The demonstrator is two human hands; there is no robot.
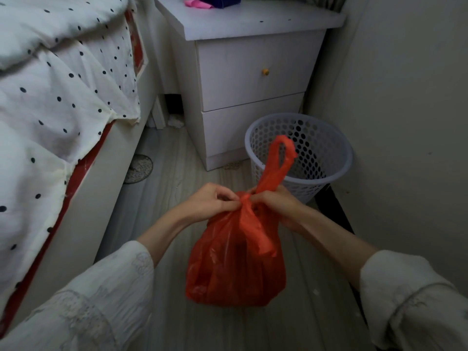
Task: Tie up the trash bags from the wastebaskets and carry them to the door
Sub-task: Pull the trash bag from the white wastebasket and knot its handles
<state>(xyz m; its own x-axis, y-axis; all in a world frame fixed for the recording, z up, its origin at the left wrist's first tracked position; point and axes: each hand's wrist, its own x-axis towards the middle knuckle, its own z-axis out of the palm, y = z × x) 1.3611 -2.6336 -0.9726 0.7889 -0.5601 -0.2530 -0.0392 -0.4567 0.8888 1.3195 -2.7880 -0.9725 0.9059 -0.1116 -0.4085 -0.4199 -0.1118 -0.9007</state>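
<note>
Obs: red thin-plastic trash bag [235, 262] held in mid-air over the pale wood-grain floor [167, 224], near centre of view, already out of its basket. Bag body hangs full and bulging below the neck.

Left hand [215, 200]: fingers curled, pinching the gathered neck of the bag from the left. Right hand [274, 201]: fingers curled, gripping the neck from the right, with one bag handle loop [281, 158] standing up above it. Both hands meet at the twisted knot point; second handle appears to drape down the bag's front, not certain.

Surroundings: white perforated plastic wastebasket [301, 153] on the floor just beyond the bag, far right, against the wall; no liner visible in it. White two-drawer nightstand [255, 79] beside it to the left. Bed with white, black-dotted duvet [58, 92] along the left.

Step (judged): tying in progress, knot being formed or cinched; not yet secure as far as I can tell.

Next (judged): pull the two handles against each other to tighten, keep the neck closed so nothing spills, then shift to a one-hand carry by the loop toward the door. Door not in view. Thin film could tear if pulled hard.
</note>
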